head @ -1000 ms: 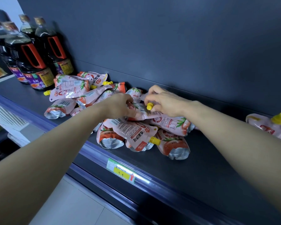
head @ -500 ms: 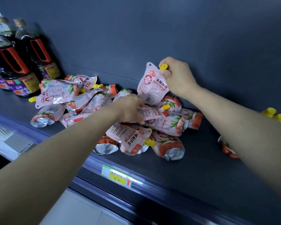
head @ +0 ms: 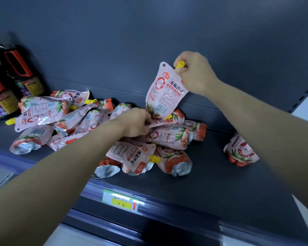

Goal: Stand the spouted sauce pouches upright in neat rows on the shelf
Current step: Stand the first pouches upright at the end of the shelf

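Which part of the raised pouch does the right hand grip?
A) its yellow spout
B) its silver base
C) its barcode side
A: the right hand pinches the yellow spout at the top corner of the raised pouch, whose base points down.

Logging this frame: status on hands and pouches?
Right hand pinches sauce pouch by yellow cap, above heap. Left hand grips a heap pouch. Standing pouch at right; nothing blocking.

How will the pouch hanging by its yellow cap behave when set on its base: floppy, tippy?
Probably floppy: the lifted pouch hangs slack from the cap pinched by the right hand. Likely bottom-heavy: its lower part bulges. It may stand: the pouch at right seems upright on the shelf, though a nudge could tip it.
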Demonstrator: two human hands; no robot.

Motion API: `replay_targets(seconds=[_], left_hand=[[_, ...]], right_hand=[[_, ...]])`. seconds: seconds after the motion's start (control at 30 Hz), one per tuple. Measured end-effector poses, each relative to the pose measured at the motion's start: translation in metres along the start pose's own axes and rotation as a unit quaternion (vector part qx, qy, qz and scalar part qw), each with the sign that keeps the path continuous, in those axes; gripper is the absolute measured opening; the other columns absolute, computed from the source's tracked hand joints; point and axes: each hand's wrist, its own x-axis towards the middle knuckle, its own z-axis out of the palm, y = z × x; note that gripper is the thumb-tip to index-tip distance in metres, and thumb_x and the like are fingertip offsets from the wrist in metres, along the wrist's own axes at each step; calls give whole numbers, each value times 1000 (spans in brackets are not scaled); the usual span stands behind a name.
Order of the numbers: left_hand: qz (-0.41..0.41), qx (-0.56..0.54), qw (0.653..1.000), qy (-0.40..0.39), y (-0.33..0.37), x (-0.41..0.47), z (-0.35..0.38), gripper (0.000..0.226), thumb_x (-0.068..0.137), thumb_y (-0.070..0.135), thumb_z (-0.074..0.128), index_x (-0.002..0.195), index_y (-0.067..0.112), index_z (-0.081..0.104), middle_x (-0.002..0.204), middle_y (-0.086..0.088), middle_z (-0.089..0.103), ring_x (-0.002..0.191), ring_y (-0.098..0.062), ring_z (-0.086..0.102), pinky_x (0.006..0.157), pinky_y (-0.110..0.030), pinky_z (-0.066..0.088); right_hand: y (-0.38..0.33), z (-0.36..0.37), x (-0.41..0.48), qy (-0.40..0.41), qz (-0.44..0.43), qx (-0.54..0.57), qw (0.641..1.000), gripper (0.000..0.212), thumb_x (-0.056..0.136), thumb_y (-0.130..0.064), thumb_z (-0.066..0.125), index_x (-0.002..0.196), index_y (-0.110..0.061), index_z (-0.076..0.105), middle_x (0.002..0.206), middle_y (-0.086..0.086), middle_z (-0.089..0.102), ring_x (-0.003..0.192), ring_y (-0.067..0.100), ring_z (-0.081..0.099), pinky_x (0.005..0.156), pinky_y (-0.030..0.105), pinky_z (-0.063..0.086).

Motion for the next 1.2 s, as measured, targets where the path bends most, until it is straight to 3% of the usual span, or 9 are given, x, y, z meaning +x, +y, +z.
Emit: replay_targets(seconds=[0.17, 0.27, 0.33, 0.4, 0.53, 0.67, 0.87, 1.03, 1.2], left_hand=[[-51, -25, 997, -60, -6, 0, -1, 43, 85, 42, 60, 117, 15, 54, 119, -6, 59, 105, -24, 54, 86, -34, 44], [-83, -37, 993, -69, -7, 1, -1, 60, 86, 42, 60, 133, 11, 40, 131, -9, 52, 115, -28, 51, 92, -36, 42], [-95, -61, 992, -63, -8, 3, -2, 58, 86, 38, 61, 131, 5, 43, 128, -12, 53, 112, -30, 53, 92, -37, 44], [-100, -76, 991, -55, -10, 5, -3, 50, 86, 34, 61, 122, 0, 51, 122, -15, 58, 106, -31, 56, 89, -37, 47], [-107, -94, 988, -65, -14, 11, 0, 51, 83, 39, 65, 112, -2, 60, 109, -15, 65, 93, -27, 59, 87, -36, 48], [-105, -100, 985, -96, -15, 16, -2, 45, 83, 41, 64, 98, -1, 63, 96, -18, 69, 70, -25, 59, 62, -28, 47], [-98, -127, 981, -111, -14, 20, -5, 37, 84, 40, 63, 83, 4, 59, 70, -7, 59, 57, -20, 55, 48, -26, 40], [-115, -175, 972, -106, -18, 25, -5, 30, 79, 30, 71, 81, 2, 60, 75, -8, 60, 62, -21, 56, 49, -25, 39], [-162, -246, 949, -115, -11, 20, -11, 22, 75, 19, 75, 82, 3, 62, 78, -10, 67, 65, -24, 66, 48, -28, 48]], right_hand=[[-5, -14, -7, -55, 13, -38, 998, 31, 87, 2, 44, 109, -9, 63, 95, 0, 55, 88, 21, 55, 81, 33, 48], [-7, -21, -11, -102, 42, -40, 993, 27, 85, 4, 44, 107, 5, 61, 97, 18, 65, 79, 29, 67, 65, 28, 49], [-11, -22, -12, -104, 53, -28, 993, 30, 85, -4, 44, 102, 18, 56, 106, 34, 63, 91, 43, 65, 74, 39, 55], [-13, -20, -13, -105, 58, -18, 993, 35, 84, -13, 52, 95, 21, 55, 109, 34, 63, 99, 49, 59, 87, 50, 52], [-15, -24, -19, -110, 88, 0, 990, 50, 85, -30, 64, 94, 18, 59, 89, 29, 65, 72, 34, 55, 85, 38, 52], [-12, -31, -25, -139, 99, -63, 983, 12, 81, -7, 65, 93, -6, 65, 105, 15, 67, 88, 19, 56, 79, 26, 46], [-11, -33, -28, -109, 155, -71, 979, 55, 78, -13, 73, 129, -6, 54, 130, 7, 56, 119, 23, 53, 86, 23, 39], [-13, -30, -31, -101, 205, -9, 974, 36, 79, -8, 72, 114, -4, 65, 109, 9, 66, 97, 23, 63, 81, 28, 48], [-13, -39, -39, -73, 181, 12, 981, 20, 76, -1, 69, 84, -17, 61, 100, 10, 67, 98, 27, 67, 83, 35, 55]])
